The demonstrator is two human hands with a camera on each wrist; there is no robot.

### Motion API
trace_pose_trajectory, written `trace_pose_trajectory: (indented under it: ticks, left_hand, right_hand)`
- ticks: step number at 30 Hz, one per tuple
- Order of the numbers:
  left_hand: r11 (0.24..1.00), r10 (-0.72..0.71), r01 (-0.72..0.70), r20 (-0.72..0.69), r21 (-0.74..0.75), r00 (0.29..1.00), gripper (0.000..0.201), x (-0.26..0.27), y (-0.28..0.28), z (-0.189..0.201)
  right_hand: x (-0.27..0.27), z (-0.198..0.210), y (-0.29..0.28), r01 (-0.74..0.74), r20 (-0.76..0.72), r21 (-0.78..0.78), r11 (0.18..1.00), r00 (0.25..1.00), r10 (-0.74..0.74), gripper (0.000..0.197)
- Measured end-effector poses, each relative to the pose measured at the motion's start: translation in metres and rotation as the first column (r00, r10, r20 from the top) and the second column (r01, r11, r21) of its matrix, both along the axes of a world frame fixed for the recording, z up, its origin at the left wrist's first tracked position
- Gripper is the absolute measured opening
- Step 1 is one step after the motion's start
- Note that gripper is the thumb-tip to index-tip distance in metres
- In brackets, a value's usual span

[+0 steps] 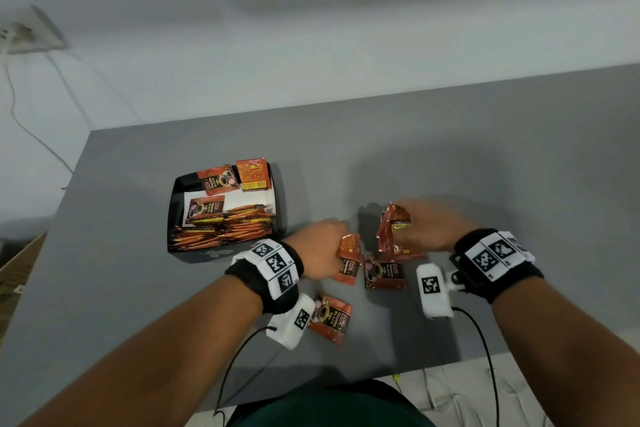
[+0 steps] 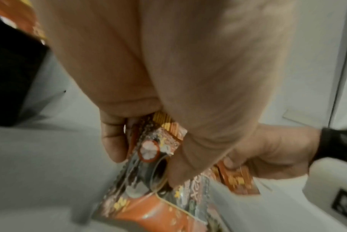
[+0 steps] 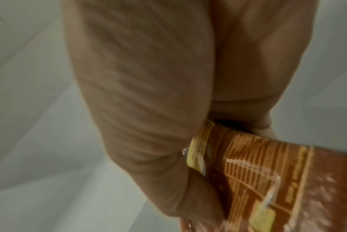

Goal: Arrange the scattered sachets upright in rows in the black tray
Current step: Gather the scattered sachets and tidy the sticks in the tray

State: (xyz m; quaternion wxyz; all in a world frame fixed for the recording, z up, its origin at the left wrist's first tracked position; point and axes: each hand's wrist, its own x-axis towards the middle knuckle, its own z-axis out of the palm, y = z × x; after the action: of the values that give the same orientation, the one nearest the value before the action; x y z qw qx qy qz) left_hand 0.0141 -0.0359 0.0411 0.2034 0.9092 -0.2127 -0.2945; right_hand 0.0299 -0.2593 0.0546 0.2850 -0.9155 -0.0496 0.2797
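Observation:
The black tray point(image 1: 175, 208) sits on the grey table at centre left, with rows of red sachets point(image 1: 225, 227) standing in its near half and two more point(image 1: 252, 174) leaning at its far end. My left hand point(image 1: 320, 246) pinches a red sachet point(image 1: 349, 258) just right of the tray; in the left wrist view thumb and fingers grip that sachet point(image 2: 153, 146). My right hand point(image 1: 426, 225) holds a bunch of upright sachets point(image 1: 393, 229), seen close in the right wrist view as a red sachet point(image 3: 258, 172). Loose sachets point(image 1: 383, 274) lie flat between the hands, and another sachet point(image 1: 330, 319) lies near my left wrist.
The table's near edge point(image 1: 450, 362) runs just below the hands. A white wall rises behind the table, with a socket and cable point(image 1: 20, 38) at far left. White wrist cameras point(image 1: 434, 289) with black cables hang under both wrists.

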Motion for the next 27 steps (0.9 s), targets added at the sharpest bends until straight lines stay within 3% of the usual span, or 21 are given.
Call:
trace_pose_trajectory:
  ticks: [2, 5, 12, 15, 20, 24, 27]
  left_hand:
    - [0.998, -0.018, 0.013, -0.073, -0.059, 0.997, 0.017, -0.002, 0.009, 0.013]
    - [0.993, -0.118, 0.117, -0.211, -0.017, 0.970, 0.020, -0.015, 0.018, 0.023]
    - [0.905, -0.370, 0.393, -0.153, 0.164, 0.916, 0.070, -0.046, 0.018, -0.014]
    - [0.873, -0.450, 0.443, -0.013, 0.203, 0.893, 0.067, -0.051, 0.023, -0.026]
    - [0.835, -0.513, 0.458, 0.132, 0.305, 0.848, 0.074, -0.055, 0.028, -0.033]
    - [0.820, -0.535, 0.478, 0.127, 0.314, 0.835, 0.061, -0.054, 0.030, -0.030]
    - [0.886, -0.439, 0.416, 0.078, 0.207, 0.895, 0.045, -0.056, 0.035, -0.025]
  right_hand:
    - [-0.003, 0.000, 0.002, -0.038, -0.054, -0.001, 0.999, 0.998, 0.037, 0.025]
    - [-0.013, -0.008, 0.009, -0.128, -0.146, -0.019, 0.992, 0.982, 0.124, 0.035]
    - [-0.039, -0.039, 0.026, -0.202, -0.091, -0.210, 0.957, 0.978, 0.187, 0.050]
    - [-0.043, -0.049, 0.029, -0.171, -0.031, -0.247, 0.954, 0.985, 0.168, 0.067]
    - [-0.044, -0.054, 0.031, -0.147, -0.002, -0.265, 0.953, 0.988, 0.152, 0.068]
    - [-0.042, -0.051, 0.032, -0.171, 0.014, -0.311, 0.935, 0.983, 0.184, 0.069]
    - [-0.039, -0.047, 0.036, -0.188, -0.021, -0.320, 0.928, 0.981, 0.192, 0.067]
